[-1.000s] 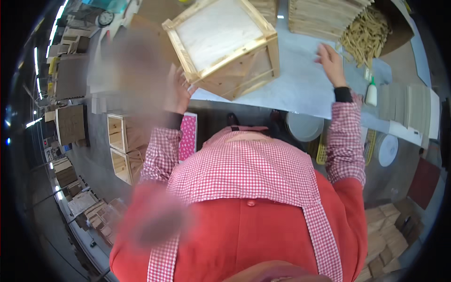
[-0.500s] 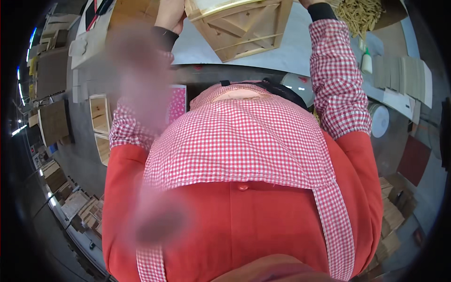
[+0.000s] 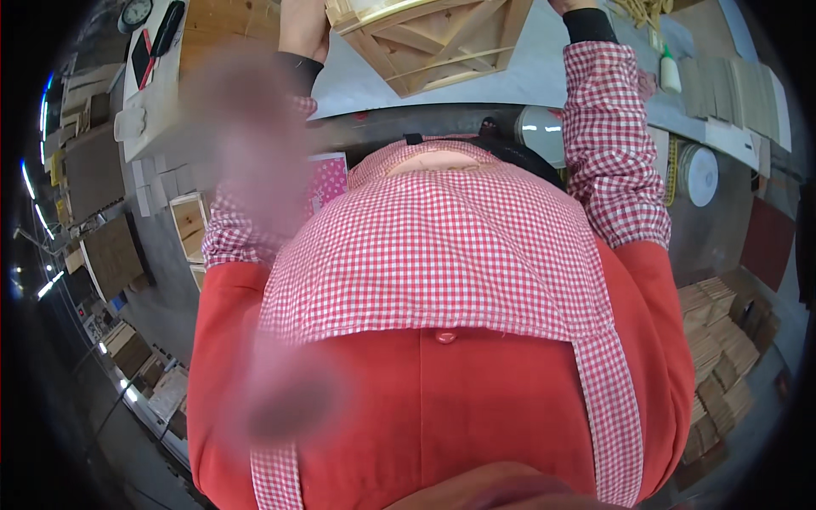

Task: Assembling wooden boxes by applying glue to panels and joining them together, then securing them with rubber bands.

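A pale wooden crate point(image 3: 433, 51) with slanted sides and crossed slats stands on the white table point(image 3: 382, 89), cut by the top edge of the head view. Against its left corner is my left hand point(image 3: 304, 32); the fingers run out of the picture, so their grip is hidden. To the right of the crate, a gap away, my right hand point(image 3: 568, 5) shows only a small part below the top edge. What it holds, if anything, is out of sight. Both forearms wear red-checked sleeves with dark cuffs.
Small wood pieces point(image 3: 642, 12) lie at the far right, near a white glue bottle point(image 3: 670, 72) and a row of thin boards point(image 3: 731, 89). A clock point(image 3: 136, 12) is far left. A pink patterned box point(image 3: 328, 177) sits below the table edge. Blurred smears cover part of the left.
The view has shifted slightly, so the crate sits a little higher and further left. Less of my right hand and the wood pieces shows; the clock has come into view.
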### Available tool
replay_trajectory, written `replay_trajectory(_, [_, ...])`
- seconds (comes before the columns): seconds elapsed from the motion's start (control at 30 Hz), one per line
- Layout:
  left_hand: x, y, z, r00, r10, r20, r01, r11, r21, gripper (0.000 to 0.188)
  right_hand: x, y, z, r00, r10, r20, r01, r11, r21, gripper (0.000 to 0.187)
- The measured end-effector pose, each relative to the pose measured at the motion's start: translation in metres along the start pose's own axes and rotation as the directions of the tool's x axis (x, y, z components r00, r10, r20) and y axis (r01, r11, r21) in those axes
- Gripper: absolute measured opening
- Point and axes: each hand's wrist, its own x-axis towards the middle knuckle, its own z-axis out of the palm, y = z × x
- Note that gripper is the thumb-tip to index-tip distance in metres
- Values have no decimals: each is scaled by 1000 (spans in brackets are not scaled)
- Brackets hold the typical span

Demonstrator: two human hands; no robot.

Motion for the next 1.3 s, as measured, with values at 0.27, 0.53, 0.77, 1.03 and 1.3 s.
replay_trajectory(0.27, [-86, -21, -1, 888, -72, -453, 193, 955, 226, 64, -120, 86, -6, 939, 238, -248, -273, 955, -113, 43])
replay_trajectory(0.53, [-83, -56, 12, 947, 89, -308, 263, 330, 907, 53, -137, 81, 30, 971, 76, -227, -143, 944, -296, 44])
replay_trajectory(0.77, [-74, -31, 30, 923, 207, -324, 295, 159, 942, 41, -101, 17, 34, 984, 33, -174, -135, 778, -613, 41])
replay_trajectory(1.03, [-90, -11, 52, 863, -65, -502, 372, 753, 542, 38, -25, -107, 61, 997, -4, 80, 73, 467, -881, 46])
replay_trajectory(1.3, [-130, -78, 1, 853, -345, -391, 336, 937, -93, 39, 39, -123, 129, 889, 342, 303, 260, 166, -951, 46])
